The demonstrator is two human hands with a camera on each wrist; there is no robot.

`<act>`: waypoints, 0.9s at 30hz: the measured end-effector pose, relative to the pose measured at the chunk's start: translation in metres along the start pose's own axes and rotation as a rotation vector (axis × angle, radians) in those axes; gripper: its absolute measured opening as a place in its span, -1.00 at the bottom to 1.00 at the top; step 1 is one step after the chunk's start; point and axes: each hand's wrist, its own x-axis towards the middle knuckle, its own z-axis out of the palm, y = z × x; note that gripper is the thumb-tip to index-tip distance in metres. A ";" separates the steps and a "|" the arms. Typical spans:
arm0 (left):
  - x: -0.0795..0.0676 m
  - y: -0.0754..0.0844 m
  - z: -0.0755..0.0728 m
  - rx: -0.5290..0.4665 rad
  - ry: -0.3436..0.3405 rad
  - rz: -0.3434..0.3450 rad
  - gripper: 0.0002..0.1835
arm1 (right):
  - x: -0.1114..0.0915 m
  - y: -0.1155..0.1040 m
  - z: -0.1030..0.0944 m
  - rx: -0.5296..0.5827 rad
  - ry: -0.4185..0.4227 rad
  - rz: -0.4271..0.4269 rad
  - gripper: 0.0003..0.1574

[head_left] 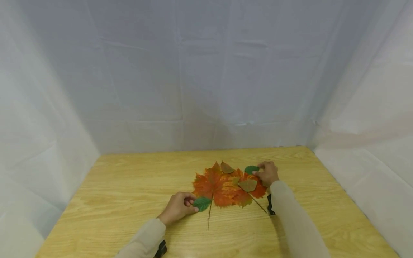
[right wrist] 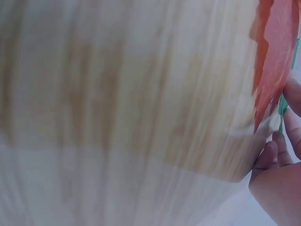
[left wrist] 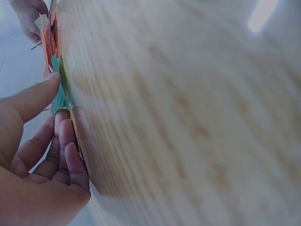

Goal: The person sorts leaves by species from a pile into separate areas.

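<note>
Two large orange-red maple leaves lie overlapping on the wooden table, a left maple leaf [head_left: 209, 182] and a right maple leaf [head_left: 240, 197], their thin dark stems pointing toward the person. My left hand [head_left: 178, 208] pinches a small green leaf [head_left: 202, 203] between thumb and fingers, beside the left maple leaf's stem. At the far right of the pile, my right hand [head_left: 268, 173] pinches another green leaf [head_left: 251, 169] by its edge. In the right wrist view, that hand [right wrist: 282, 172] sits at the frame's edge, largely cut off.
A brownish-green leaf [head_left: 248, 185] rests on the right maple leaf, and a similar brown leaf [head_left: 227, 167] lies at the pile's back edge. White sheeting [head_left: 206, 89] surrounds the table [head_left: 129, 190] at the back and both sides.
</note>
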 end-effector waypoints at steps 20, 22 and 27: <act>0.005 -0.006 0.003 0.057 0.028 0.067 -0.83 | -0.007 0.003 -0.007 0.097 0.032 0.024 -0.66; 0.005 -0.006 0.003 0.062 0.033 0.067 -0.84 | -0.007 0.003 -0.008 0.111 0.029 0.033 -0.67; 0.002 -0.005 -0.003 0.062 0.024 0.051 -0.87 | -0.006 0.004 -0.006 0.113 0.031 0.045 -0.68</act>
